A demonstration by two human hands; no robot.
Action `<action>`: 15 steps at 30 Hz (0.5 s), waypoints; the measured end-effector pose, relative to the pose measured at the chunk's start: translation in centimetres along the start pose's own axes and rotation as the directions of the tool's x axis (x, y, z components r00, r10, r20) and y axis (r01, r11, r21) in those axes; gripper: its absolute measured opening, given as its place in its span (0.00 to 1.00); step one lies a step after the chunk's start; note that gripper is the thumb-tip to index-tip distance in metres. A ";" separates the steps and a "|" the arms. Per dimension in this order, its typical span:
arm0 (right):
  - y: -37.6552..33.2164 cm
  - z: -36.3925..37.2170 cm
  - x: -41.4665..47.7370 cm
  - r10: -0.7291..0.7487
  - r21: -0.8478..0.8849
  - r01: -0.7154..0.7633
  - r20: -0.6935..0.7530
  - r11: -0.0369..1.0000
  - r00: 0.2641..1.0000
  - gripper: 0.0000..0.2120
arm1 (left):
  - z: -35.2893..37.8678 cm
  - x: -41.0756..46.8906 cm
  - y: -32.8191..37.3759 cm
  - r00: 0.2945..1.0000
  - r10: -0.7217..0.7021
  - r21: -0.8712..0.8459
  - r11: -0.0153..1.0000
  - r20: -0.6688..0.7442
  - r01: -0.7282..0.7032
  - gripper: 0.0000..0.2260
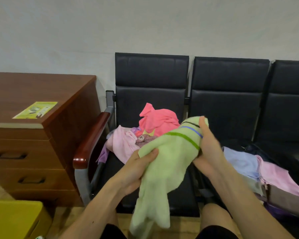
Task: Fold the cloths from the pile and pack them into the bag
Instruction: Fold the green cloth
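While both hands, left hand [136, 167] and right hand [208, 149], grip the unfolded green cloth [169, 163], several folded cloths [259, 169] lie packed; the pile [145, 133] remains.

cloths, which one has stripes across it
The light green cloth held in both hands: it has green, blue and dark stripes near its top end. The coral pink cloth on the pile behind looks plain.

Cloth pile [145, 133] w/ armrest [91, 140] just left

Office waiting area: row of linked black padded seats [228, 100], wooden drawer cabinet [33, 135], plain wall [145, 23].
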State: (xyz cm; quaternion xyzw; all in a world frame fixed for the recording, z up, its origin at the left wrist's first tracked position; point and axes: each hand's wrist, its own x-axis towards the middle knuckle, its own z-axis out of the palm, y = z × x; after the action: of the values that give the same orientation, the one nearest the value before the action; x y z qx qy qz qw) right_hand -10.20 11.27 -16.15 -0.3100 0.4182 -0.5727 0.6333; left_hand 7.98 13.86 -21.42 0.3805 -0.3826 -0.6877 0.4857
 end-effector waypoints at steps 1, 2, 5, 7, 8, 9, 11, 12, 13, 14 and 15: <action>1.2 -0.2 -0.3 0.031 0.021 -0.033 0.081 0.999 0.996 0.35 | 0.4 0.0 0.6 1.000 0.011 -0.017 1.000 -0.028 -0.012 0.15; 2.9 -0.6 -0.6 0.054 0.015 -0.057 0.174 0.998 0.983 0.39 | 0.6 0.1 0.9 0.999 0.016 -0.043 0.999 -0.052 -0.018 0.12; 7.2 -2.2 -2.4 0.207 -0.057 -0.201 0.393 0.978 0.896 0.41 | 0.5 0.4 1.6 0.991 -0.034 -0.130 0.991 -0.132 0.017 0.14; 8.4 -2.7 -3.3 0.277 -0.160 -0.230 0.402 0.960 0.873 0.37 | 0.0 0.5 1.6 0.982 -0.053 -0.121 0.992 -0.182 0.031 0.14; 8.8 -2.9 -3.7 0.296 -0.196 -0.235 0.396 0.952 0.869 0.32 | -0.4 0.5 1.5 0.978 -0.062 -0.104 0.994 -0.201 0.041 0.14; 9.1 -3.1 -3.7 0.309 -0.215 -0.241 0.390 0.946 0.867 0.26 | -0.6 0.5 1.7 0.973 -0.074 -0.089 0.995 -0.219 0.056 0.13; 9.0 -3.3 -3.9 0.311 -0.222 -0.240 0.387 0.945 0.868 0.21 | -1.3 0.7 1.6 0.960 -0.087 -0.065 0.995 -0.265 0.073 0.13; 8.9 -3.3 -3.9 0.300 -0.210 -0.233 0.388 0.949 0.871 0.19 | -1.7 0.9 1.6 0.956 -0.088 -0.066 0.995 -0.281 0.073 0.14; 8.8 -3.3 -3.9 0.286 -0.188 -0.228 0.390 0.955 0.875 0.19 | -2.0 0.9 1.6 0.951 -0.089 -0.073 0.995 -0.297 0.071 0.15; 8.5 -3.3 -3.9 0.272 -0.153 -0.229 0.392 0.961 0.879 0.19 | -2.3 1.0 1.6 0.953 -0.087 -0.086 0.994 -0.289 0.065 0.15; 8.2 -3.2 -3.9 0.261 -0.112 -0.236 0.395 0.965 0.881 0.19 | -2.5 0.9 1.5 0.958 -0.098 -0.109 0.992 -0.269 0.071 0.16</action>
State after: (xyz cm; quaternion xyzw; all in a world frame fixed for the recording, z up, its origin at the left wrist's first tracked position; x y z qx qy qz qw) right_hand -9.19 16.60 -24.04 -0.3849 0.3311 -0.3968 0.7647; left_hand 10.56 12.28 -21.21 0.4636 -0.2610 -0.6665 0.5223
